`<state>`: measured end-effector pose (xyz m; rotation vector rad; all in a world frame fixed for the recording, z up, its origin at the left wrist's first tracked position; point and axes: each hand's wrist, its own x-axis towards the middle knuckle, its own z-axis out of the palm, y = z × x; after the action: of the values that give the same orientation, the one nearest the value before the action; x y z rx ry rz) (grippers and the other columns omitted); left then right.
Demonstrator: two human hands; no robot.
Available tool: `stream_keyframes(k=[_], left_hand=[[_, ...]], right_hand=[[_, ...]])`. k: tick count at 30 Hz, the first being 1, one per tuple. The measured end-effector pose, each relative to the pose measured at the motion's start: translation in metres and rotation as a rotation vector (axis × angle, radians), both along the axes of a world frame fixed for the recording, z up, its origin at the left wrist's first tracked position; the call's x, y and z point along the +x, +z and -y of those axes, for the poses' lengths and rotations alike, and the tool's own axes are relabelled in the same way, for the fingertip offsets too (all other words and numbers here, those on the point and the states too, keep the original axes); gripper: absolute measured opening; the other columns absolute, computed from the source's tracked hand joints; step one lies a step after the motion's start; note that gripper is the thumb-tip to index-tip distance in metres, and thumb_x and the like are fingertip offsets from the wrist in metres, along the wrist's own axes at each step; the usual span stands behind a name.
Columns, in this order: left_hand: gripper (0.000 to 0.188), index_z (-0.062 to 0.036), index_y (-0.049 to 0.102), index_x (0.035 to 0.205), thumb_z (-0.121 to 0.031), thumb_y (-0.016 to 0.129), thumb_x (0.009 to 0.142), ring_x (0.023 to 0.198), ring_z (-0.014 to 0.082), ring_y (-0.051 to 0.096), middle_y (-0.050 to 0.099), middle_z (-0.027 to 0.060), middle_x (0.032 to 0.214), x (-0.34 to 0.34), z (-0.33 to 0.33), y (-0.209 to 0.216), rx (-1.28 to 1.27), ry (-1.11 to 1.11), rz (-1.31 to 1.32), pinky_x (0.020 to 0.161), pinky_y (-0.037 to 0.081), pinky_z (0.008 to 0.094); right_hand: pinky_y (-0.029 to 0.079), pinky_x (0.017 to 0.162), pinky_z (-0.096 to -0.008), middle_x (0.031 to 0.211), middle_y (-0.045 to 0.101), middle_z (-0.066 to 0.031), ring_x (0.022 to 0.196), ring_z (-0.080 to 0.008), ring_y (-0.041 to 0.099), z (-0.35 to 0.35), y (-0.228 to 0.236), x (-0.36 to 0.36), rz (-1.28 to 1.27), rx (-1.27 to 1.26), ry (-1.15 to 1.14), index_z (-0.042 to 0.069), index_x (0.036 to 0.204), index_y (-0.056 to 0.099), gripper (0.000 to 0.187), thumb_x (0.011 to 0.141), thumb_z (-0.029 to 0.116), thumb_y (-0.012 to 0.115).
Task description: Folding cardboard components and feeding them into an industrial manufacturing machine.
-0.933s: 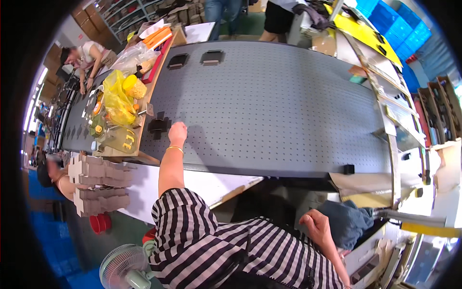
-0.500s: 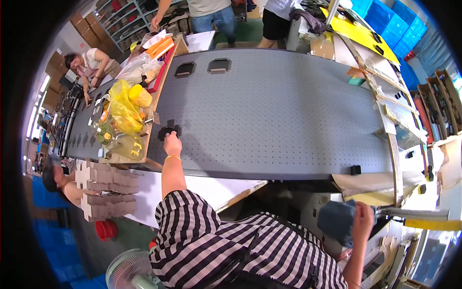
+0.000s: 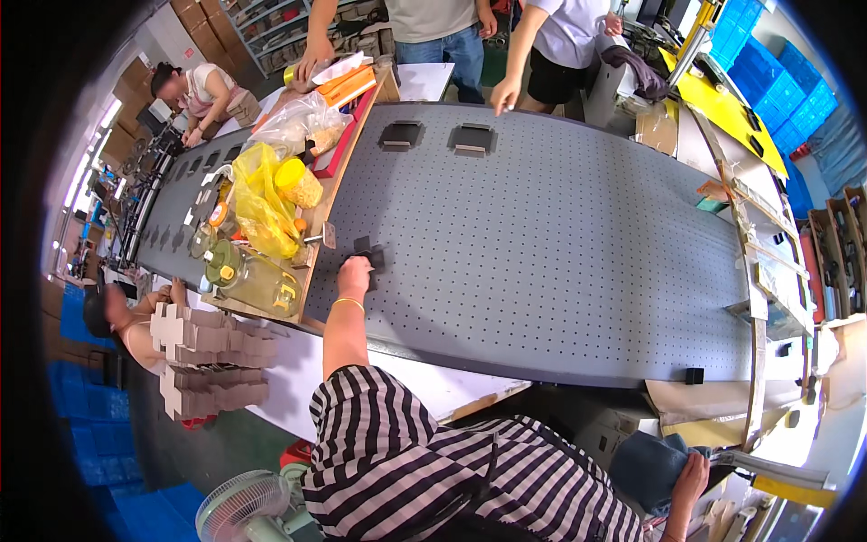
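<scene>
My left hand (image 3: 358, 271) reaches out over the grey perforated table (image 3: 560, 244), its fingers closed on a small black flat piece with tabs (image 3: 368, 251). Part of that piece is hidden under the fingers. Low on the right, my right hand (image 3: 692, 481) grips a blue-grey, cloth-like bundle (image 3: 647, 471), off the near side of the table. Two dark rectangular pieces, one on the left (image 3: 401, 135) and another beside it (image 3: 472, 139), lie flat near the far edge.
A wooden divider board (image 3: 336, 203) bears a yellow plastic bag (image 3: 264, 203), jars and a bottle. Stacked grey-brown cardboard blanks (image 3: 212, 339) stand at near left, above a fan (image 3: 244, 506). A small black block (image 3: 694, 376) sits near the right edge. Co-workers stand across the table.
The whole view has shifted, so the table appears further right and lower. Across the table, a co-worker's hand now extends over the far edge. My left hand stays at the black piece.
</scene>
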<state>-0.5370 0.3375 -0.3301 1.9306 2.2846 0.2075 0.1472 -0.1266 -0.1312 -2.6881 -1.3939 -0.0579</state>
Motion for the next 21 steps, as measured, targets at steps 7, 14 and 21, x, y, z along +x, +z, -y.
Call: stream_keyframes(k=[7, 14, 21], left_hand=[[0.016, -0.0037, 0.075, 0.089, -0.019, 0.069, 0.088, 0.066, 0.0081, 0.063, 0.071, 0.0027, 0.074, 0.181, 0.009, 0.069, -0.066, -0.282, 0.993, 0.061, 0.049, 0.0257], [0.010, -0.0039, 0.073, 0.089, -0.013, 0.071, 0.087, 0.070, 0.0098, 0.060, 0.069, 0.0023, 0.080, 0.441, 0.168, 0.238, -0.298, -1.259, 1.189, 0.063, 0.047, 0.0262], [0.011, -0.0060, 0.074, 0.090, -0.011, 0.075, 0.081, 0.081, 0.0212, 0.065, 0.070, 0.0077, 0.087, 0.572, 0.386, 0.344, -0.101, -2.286, 0.781, 0.073, 0.052, 0.0320]], right_hand=[[0.040, 0.098, -0.0467, 0.119, 0.053, -0.0213, 0.111, -0.0374, 0.051, 0.037, -0.002, -0.043, 0.086, 0.060, 0.186, -0.002, 0.133, 0.053, 0.045, 0.088, 0.000, 0.049], [0.032, 0.112, -0.0432, 0.141, 0.049, -0.0200, 0.134, -0.0340, 0.044, 0.099, 0.030, -0.088, -0.319, 0.212, 0.224, 0.002, 0.135, 0.052, 0.048, 0.089, 0.013, 0.058], [0.043, 0.101, -0.0369, 0.121, 0.064, -0.0136, 0.116, -0.0282, 0.057, 0.205, 0.096, -0.054, -0.409, 0.870, 0.075, 0.004, 0.129, 0.058, 0.040, 0.090, 0.011, 0.064]])
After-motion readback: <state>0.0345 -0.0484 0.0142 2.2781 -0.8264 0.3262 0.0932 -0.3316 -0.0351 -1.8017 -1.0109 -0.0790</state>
